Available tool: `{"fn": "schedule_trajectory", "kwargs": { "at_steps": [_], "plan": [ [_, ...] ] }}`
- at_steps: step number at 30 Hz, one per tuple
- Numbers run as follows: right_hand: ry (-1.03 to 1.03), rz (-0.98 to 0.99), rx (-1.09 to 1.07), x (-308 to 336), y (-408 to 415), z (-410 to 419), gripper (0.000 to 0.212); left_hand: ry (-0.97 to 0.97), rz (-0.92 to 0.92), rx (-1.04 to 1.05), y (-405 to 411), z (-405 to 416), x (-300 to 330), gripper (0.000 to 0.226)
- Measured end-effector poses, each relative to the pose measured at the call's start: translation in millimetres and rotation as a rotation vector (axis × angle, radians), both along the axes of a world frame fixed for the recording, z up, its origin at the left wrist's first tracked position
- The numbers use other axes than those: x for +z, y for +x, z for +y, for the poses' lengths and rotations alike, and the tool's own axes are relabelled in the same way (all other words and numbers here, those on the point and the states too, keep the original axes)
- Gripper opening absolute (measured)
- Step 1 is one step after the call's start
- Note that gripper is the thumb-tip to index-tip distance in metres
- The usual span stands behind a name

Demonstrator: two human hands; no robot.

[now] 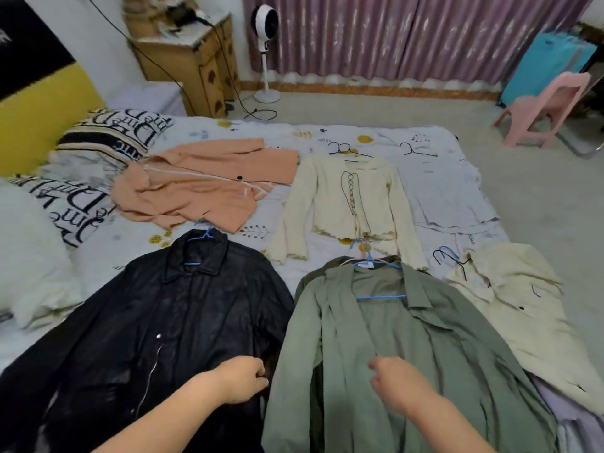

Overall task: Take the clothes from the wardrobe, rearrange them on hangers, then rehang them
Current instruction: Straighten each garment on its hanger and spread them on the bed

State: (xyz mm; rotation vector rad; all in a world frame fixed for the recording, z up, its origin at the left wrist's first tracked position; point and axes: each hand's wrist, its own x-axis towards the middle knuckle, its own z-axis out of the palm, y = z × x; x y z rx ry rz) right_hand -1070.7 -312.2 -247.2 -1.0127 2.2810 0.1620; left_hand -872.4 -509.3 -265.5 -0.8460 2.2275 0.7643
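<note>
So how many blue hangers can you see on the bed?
3. One is in the black jacket's collar, one holds the green shirt, and one lies beside the cream jacket. More may hide under clothes.

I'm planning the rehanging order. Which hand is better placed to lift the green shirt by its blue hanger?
Right, probably. The right hand already lies on the green shirt, straight below its blue hanger. The left hand sits at the black jacket edge, further off.

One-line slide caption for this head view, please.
Both hands, left and right, work the green shirt on its blue hanger, beside a hung black jacket.
</note>
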Motion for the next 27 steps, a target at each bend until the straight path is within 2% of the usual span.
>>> {"fn": "schedule_trajectory", "kwargs": {
  "at_steps": [6, 10, 12, 17, 22, 27],
  "plan": [
    [0.065, -0.051, 0.108, 1.9, 45.6, -49.0, 0.037, -0.03, -0.043, 0.161, 82.5, -43.2, 4.4, 0.035],
    [0.086, -0.051, 0.167, 0.1, 76.3, -97.5, 0.027, -0.013, -0.042, 0.217, 125.6, -82.5, 6.9, 0.035],
    [0.083, -0.047, 0.176, -1.5, 94.4, -126.7, 0.031, -0.014, -0.037, 0.232, 147.1, -108.4, 7.0, 0.034],
    [-0.001, -0.042, 0.163, -10.3, 146.2, -202.8, 0.025, -0.002, -0.032, 0.241, 198.9, -184.7, 0.9, 0.028],
    [-0.111, -0.018, 0.097, -22.0, 191.0, -271.4, 0.027, -0.048, -0.042, 0.192, 228.8, -259.1, -3.5, 0.033],
    [-0.061, 0.035, 0.123, -42.6, 222.5, -307.5, 0.033, -0.115, -0.048, 0.171, 243.0, -306.6, -24.2, 0.042]
  ]
}}
